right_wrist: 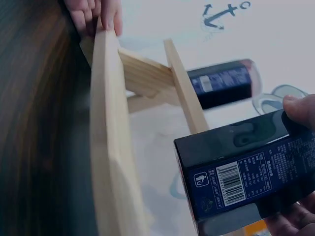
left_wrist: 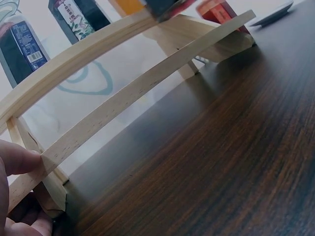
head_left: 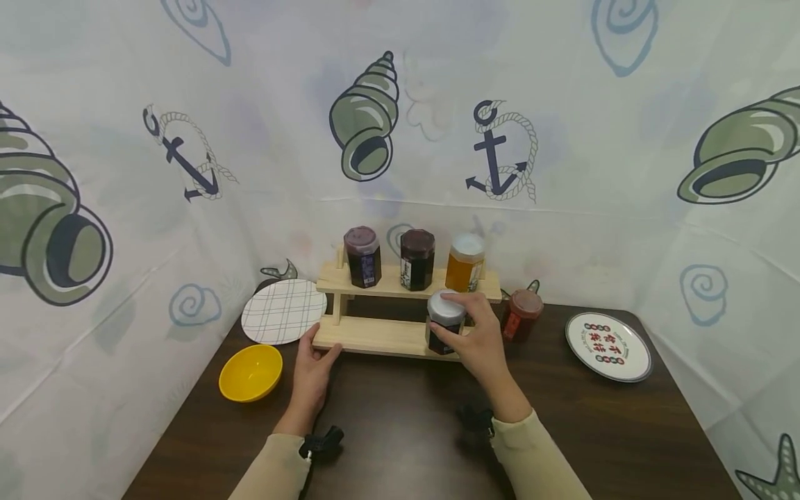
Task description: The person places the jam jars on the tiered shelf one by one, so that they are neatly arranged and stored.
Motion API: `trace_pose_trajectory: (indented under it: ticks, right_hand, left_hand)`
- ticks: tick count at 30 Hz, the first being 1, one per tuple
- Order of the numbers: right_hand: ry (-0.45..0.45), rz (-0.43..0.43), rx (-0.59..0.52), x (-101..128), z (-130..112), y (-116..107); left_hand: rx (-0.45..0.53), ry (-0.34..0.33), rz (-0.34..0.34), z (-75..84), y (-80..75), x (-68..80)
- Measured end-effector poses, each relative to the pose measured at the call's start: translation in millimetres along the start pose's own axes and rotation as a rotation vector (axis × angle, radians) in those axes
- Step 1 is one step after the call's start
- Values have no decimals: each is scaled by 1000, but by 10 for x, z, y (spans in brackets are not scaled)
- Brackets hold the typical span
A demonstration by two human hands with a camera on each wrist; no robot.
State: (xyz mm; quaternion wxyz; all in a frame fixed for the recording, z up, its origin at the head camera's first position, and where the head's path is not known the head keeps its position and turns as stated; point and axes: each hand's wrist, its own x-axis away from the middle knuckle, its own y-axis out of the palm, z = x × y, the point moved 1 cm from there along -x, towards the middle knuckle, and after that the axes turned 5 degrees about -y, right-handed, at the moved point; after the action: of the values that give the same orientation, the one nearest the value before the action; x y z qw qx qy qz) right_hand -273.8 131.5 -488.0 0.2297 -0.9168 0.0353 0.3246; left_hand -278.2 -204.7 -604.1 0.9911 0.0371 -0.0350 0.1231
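At a dark table (head_left: 387, 430), a person worked two-handed at a wooden rack (head_left: 389, 281). The left hand (head_left: 312, 368) gripped one end of the lower shelf (head_left: 375, 335), thumb above, fingers beneath; just left of it sat a yellow bowl (head_left: 250, 373). The right hand (head_left: 484, 340) held a pale-lidded dark jar (head_left: 446, 328) between thumb and fingers, its base seemingly raised off the lower shelf (the left wrist view caught little more than that base). Well to that hand's right lay a white plate (head_left: 578, 347); just beyond it stood a red jar (head_left: 522, 316). Past the left hand lay a checked plate (head_left: 284, 312). Beyond both hands, the rack's top already carried a purple jar (head_left: 362, 257), a maroon jar (head_left: 417, 260) and an amber jar (head_left: 465, 264). The job looked partway through: three jars up, the fourth not yet set down, the red one off the rack.
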Motion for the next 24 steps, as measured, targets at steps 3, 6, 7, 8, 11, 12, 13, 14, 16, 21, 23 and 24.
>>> trace_pose_trajectory:
  ticks: [3,6,7,8,11,12,13,14,16,21,23,24]
  right_hand:
    - [29,3,-75,-1,9,137]
    - [66,5,-153,0,18,280]
    - [76,3,-178,0,22,329]
    - [86,0,-198,0,22,375]
    - [109,-15,-252,-3,28,508]
    - [116,-21,-265,-2,31,546]
    - [121,-26,-279,-3,39,583]
    - [124,-30,-291,-3,48,617]
    - [127,-40,-305,-3,72,673]
    - [112,-59,-332,7,188,775]
    - [115,-71,-360,28,250,811]
    - [121,-78,-381,40,280,827]
  left_hand:
    - [-1,2,-1,-13,5,13]
    - [-1,-3,-2,-32,1,22]
    - [-5,-4,-2,-36,-3,24]
    - [-7,-4,-1,-39,-6,27]
    - [-12,1,4,-38,-14,33]
    - [-12,4,5,-36,-14,32]
    - [-11,7,4,-32,-13,32]
    - [-10,8,4,-30,-11,31]
    - [-8,9,4,-24,-7,27]
    - [-9,9,3,-6,-3,20]
    - [-8,13,5,-2,-7,13]
    - [-8,15,7,-2,-8,7]
